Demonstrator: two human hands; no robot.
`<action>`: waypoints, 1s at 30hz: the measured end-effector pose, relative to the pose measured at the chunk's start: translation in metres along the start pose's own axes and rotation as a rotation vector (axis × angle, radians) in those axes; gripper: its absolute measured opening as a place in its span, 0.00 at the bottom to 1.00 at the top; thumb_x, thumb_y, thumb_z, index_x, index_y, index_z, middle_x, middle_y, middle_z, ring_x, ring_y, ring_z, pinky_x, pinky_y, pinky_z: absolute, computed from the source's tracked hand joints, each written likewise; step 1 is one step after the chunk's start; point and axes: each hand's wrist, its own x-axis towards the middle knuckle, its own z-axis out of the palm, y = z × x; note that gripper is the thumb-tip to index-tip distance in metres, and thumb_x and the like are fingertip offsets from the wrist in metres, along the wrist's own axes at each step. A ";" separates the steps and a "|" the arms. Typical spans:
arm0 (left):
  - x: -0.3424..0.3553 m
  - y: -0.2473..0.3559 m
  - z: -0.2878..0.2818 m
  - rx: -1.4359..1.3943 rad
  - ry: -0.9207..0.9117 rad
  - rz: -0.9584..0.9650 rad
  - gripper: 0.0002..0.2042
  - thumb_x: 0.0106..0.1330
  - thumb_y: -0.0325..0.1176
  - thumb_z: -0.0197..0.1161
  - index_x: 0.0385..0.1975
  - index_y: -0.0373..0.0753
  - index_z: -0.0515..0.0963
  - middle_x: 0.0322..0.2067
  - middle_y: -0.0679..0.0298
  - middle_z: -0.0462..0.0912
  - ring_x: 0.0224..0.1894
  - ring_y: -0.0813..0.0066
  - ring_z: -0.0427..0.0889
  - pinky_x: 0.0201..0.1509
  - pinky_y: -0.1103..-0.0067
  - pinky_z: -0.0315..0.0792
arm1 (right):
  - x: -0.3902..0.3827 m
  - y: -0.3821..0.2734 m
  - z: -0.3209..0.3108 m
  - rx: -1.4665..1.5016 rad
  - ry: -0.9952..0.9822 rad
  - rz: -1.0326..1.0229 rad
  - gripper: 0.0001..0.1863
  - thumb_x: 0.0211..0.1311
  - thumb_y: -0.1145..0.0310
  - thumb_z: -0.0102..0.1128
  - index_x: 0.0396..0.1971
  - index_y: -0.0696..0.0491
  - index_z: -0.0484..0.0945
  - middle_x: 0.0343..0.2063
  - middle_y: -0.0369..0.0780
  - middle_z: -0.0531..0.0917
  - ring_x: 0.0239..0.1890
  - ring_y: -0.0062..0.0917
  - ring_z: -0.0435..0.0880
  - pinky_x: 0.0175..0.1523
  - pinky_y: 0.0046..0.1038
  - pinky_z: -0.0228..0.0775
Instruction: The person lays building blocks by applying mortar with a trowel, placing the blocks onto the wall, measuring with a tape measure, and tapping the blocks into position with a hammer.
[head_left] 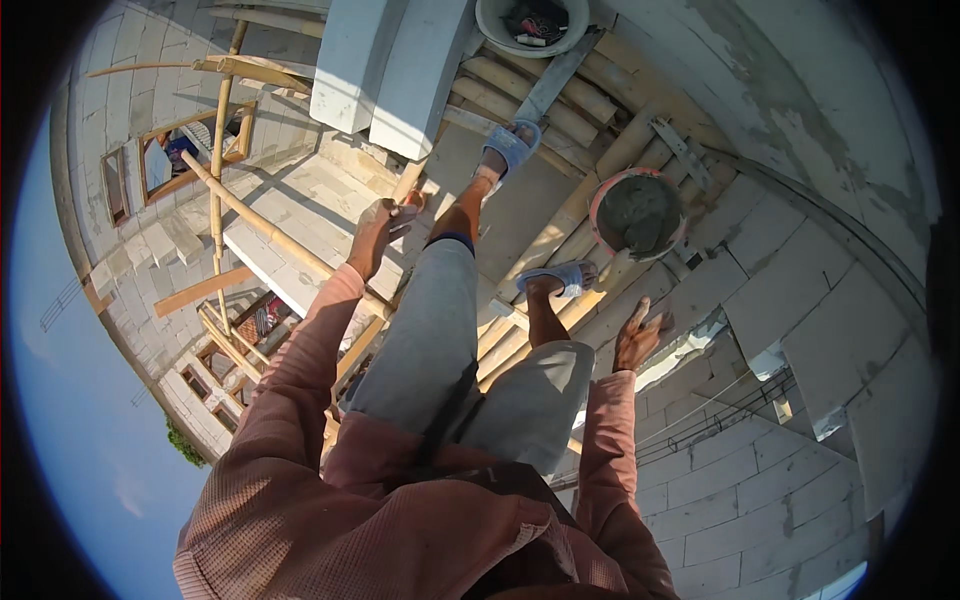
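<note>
My left hand (376,238) is held out at the left, its fingers curled beside an upright bamboo pole (408,181). Whether anything lies inside those fingers is hidden. A small orange-red thing (415,199) shows just past the fingertips; I cannot tell if it touches them. On the other side, my right hand (637,340) hangs near the block wall with thumb and fingers apart and nothing in it. Beyond it, a round tub with a reddish rim (597,218) holds wet grey mortar (641,216). My feet, in blue slide sandals (513,147), stand apart on the scaffold.
Bamboo poles (500,92) and planks (552,82) form the platform. Two long pale blocks (418,85) lie ahead, near a white bucket (485,32) with tools. A drop opens at the left, past a slanting bamboo rail (262,222). A block wall (790,265) rises at the right.
</note>
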 end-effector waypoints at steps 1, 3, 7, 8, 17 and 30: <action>-0.024 -0.004 -0.013 0.028 0.046 -0.039 0.18 0.75 0.47 0.49 0.48 0.36 0.72 0.45 0.59 0.82 0.48 0.73 0.84 0.48 0.78 0.80 | -0.009 -0.005 -0.010 -0.041 0.128 -0.250 0.32 0.72 0.52 0.52 0.60 0.66 0.68 0.61 0.60 0.70 0.62 0.53 0.68 0.68 0.44 0.55; -0.064 -0.023 -0.028 0.038 0.134 -0.090 0.15 0.74 0.46 0.53 0.44 0.39 0.71 0.45 0.62 0.82 0.45 0.74 0.84 0.45 0.79 0.79 | -0.022 -0.006 -0.029 -0.169 0.266 -0.414 0.30 0.72 0.54 0.53 0.60 0.66 0.68 0.59 0.59 0.71 0.61 0.53 0.69 0.67 0.42 0.57; -0.119 -0.063 -0.039 0.007 0.281 -0.186 0.13 0.73 0.48 0.57 0.40 0.45 0.71 0.44 0.65 0.83 0.41 0.76 0.84 0.41 0.78 0.78 | -0.031 -0.017 -0.061 -0.131 0.347 -0.718 0.25 0.73 0.61 0.54 0.61 0.62 0.67 0.57 0.57 0.72 0.59 0.49 0.71 0.66 0.40 0.60; -0.126 -0.070 -0.041 0.007 0.319 -0.140 0.14 0.73 0.49 0.56 0.39 0.45 0.72 0.45 0.65 0.83 0.41 0.75 0.84 0.41 0.76 0.78 | -0.030 -0.027 -0.065 -0.139 0.326 -0.744 0.25 0.73 0.61 0.54 0.61 0.62 0.67 0.57 0.57 0.72 0.59 0.49 0.71 0.66 0.40 0.60; 0.010 -0.076 -0.072 -0.207 0.233 -0.315 0.29 0.74 0.58 0.46 0.62 0.40 0.65 0.53 0.58 0.76 0.51 0.64 0.81 0.52 0.68 0.78 | -0.005 -0.184 -0.006 -0.124 0.095 -1.001 0.15 0.71 0.65 0.57 0.47 0.61 0.78 0.44 0.47 0.80 0.47 0.40 0.79 0.56 0.35 0.70; 0.337 -0.084 -0.184 -0.710 0.640 -0.373 0.46 0.65 0.72 0.45 0.75 0.45 0.46 0.69 0.49 0.59 0.68 0.53 0.65 0.66 0.60 0.65 | 0.145 -0.599 0.416 -0.443 -0.482 -1.375 0.31 0.60 0.52 0.67 0.59 0.51 0.73 0.55 0.48 0.74 0.57 0.41 0.74 0.61 0.38 0.68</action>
